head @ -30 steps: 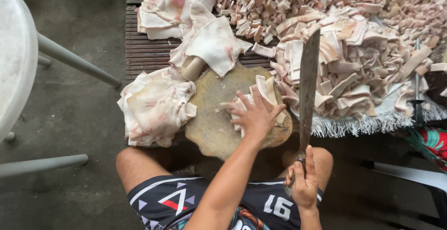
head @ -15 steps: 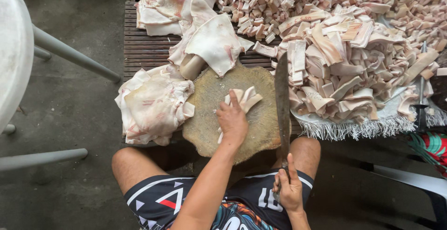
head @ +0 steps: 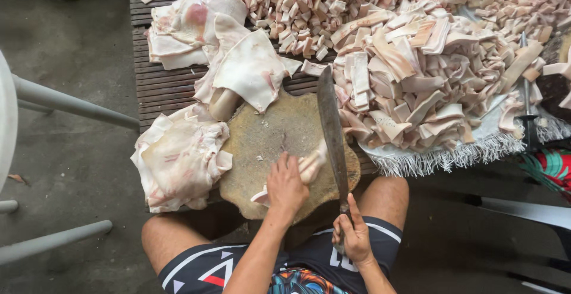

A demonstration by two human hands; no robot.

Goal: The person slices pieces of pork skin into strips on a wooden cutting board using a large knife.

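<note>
Left hand pressing a pale strip flat on the round block, fingers together, at 6 o'clock of the block; right hand wrapped tight on one long knife, just at 3 o'clock of the strip. Best to keep fingertips curled back from the edge. One block, three uncut sheets from 9 to 12, cut pieces past counting
</note>
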